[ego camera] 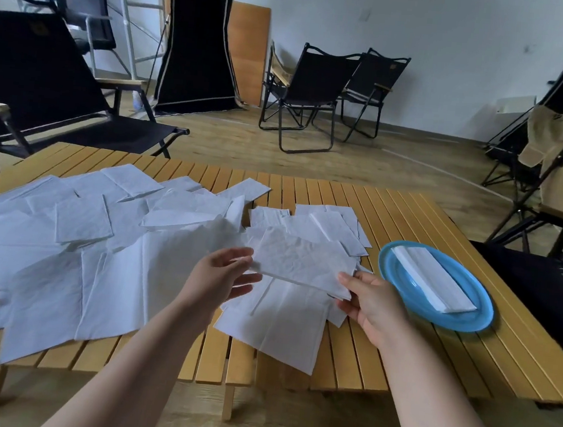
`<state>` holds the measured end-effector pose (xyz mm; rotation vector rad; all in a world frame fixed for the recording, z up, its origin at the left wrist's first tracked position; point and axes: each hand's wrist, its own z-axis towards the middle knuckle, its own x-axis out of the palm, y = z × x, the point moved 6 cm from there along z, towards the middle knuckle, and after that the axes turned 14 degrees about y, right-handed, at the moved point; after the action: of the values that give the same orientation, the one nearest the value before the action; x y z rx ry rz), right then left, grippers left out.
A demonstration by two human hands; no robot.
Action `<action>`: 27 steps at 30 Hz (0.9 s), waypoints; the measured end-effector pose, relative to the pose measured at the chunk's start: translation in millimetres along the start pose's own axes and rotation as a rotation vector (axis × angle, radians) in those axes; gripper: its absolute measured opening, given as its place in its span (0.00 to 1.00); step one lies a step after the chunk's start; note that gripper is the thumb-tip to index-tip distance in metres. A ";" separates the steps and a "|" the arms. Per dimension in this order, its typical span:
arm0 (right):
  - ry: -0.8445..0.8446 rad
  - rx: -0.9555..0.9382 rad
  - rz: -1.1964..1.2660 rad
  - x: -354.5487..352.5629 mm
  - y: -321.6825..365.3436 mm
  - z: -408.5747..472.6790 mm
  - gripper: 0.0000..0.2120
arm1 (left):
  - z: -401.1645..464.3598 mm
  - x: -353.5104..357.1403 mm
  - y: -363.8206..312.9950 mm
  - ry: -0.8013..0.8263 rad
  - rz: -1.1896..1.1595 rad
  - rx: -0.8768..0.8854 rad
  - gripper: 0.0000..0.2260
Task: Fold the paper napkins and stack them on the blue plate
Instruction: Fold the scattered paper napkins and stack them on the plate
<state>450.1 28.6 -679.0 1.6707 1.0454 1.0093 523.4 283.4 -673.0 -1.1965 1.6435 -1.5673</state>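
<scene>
Across the slatted wooden table lay a sprawl of loose napkins. The blue plate at your right held one folded napkin. Your right hand pinched a creased napkin just above the pile, and your left hand was open, its fingertips touching the other end.

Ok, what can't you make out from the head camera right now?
- Head view: how many folded napkins lie on the blue plate; their layers merge from above.
- Head view: whether the left hand pinches the held napkin or only touches it; the paper covers the contact. The right hand pinches the other end.
- Head view: the count of loose napkins; they overlap, and the left frame edge cuts the pile.
</scene>
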 end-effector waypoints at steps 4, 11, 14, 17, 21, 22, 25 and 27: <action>-0.050 -0.002 0.029 -9.6 -1.1 -0.1 0.07 | 1.2 24.0 -0.8 0.054 -0.052 0.014 0.11; -0.070 -0.029 0.046 -11.5 3.9 -12.5 0.06 | 6.1 58.9 6.7 0.081 -0.325 -0.038 0.24; -0.092 -0.004 0.119 -15.4 9.0 -18.7 0.06 | 9.9 64.2 0.3 0.045 -0.344 -0.108 0.12; -0.129 -0.003 0.175 -29.0 24.5 -19.5 0.08 | 28.3 74.6 -17.0 0.060 -0.310 -0.170 0.09; -0.239 -0.048 0.162 -69.6 47.1 -17.3 0.10 | 65.5 108.9 -43.5 0.110 -0.185 -0.180 0.10; -0.274 -0.061 0.191 -84.3 52.3 -17.5 0.09 | 75.7 123.7 -47.0 0.135 -0.168 -0.179 0.09; -0.380 -0.075 0.263 -122.4 63.5 -20.2 0.07 | 99.3 166.2 -51.7 0.195 -0.148 -0.198 0.08; -0.452 -0.072 0.282 -147.7 65.1 -17.9 0.04 | 113.2 196.2 -50.7 0.227 -0.120 -0.217 0.09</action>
<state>400.9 -120.6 -638.0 1.9031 0.4826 0.7755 546.7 62.2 -606.6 -1.2857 1.9621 -1.6836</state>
